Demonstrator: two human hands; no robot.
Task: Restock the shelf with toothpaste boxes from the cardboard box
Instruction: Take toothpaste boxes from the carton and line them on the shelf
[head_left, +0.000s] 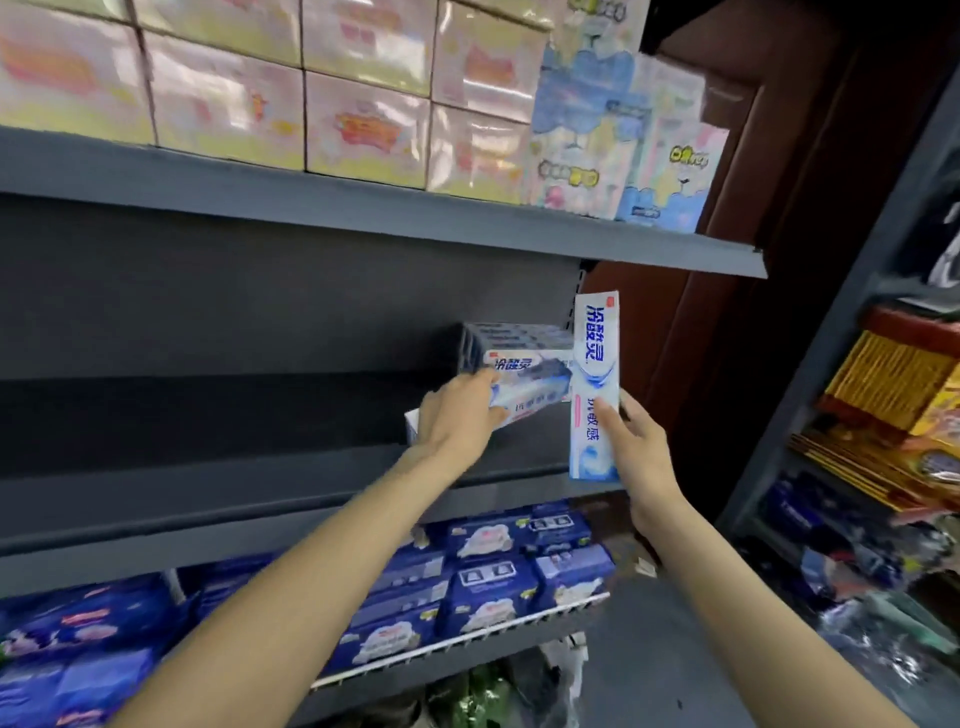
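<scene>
My left hand (457, 421) grips a flat white-and-blue cardboard toothpaste box (524, 387) at the grey metal shelf (208, 499). Right hand (636, 447), at 3 o'clock, clasps an upright one (595, 384).

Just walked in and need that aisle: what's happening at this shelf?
A person is restocking toothpaste. The left hand lays one toothpaste box flat on the middle shelf, in front of a small stack of boxes. The right hand holds a second box upright. Most of that shelf is bare.
</scene>
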